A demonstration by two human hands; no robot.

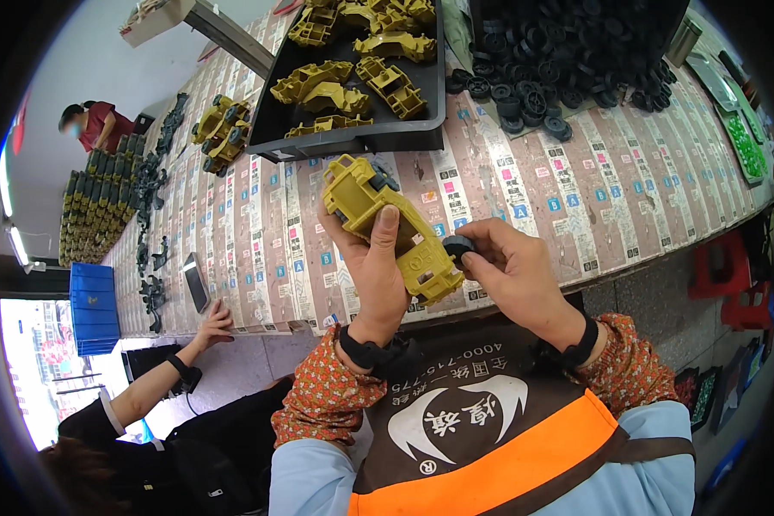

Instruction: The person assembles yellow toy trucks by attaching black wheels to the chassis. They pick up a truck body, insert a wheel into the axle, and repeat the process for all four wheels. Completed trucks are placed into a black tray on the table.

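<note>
My left hand point(374, 267) is wrapped round a yellow-olive plastic toy vehicle body point(363, 196), its thumb lying across the middle. The body is tilted, its upper end away from me and its lower end toward my right hand. Dark wheels sit near its upper end. Between thumb and fingers, my right hand point(516, 267) pinches a black toy wheel point(458, 247) against the right side of the body's lower end. Whether the wheel is seated there or only touching, I cannot tell.
Beyond my hands, a black tray point(353, 142) holds several yellow bodies. Loose black wheels point(542, 95) are heaped at back right. Two assembled yellow vehicles point(224, 133) stand left of the tray. Near a phone point(196, 282), another person's hand point(215, 325) rests at the table edge.
</note>
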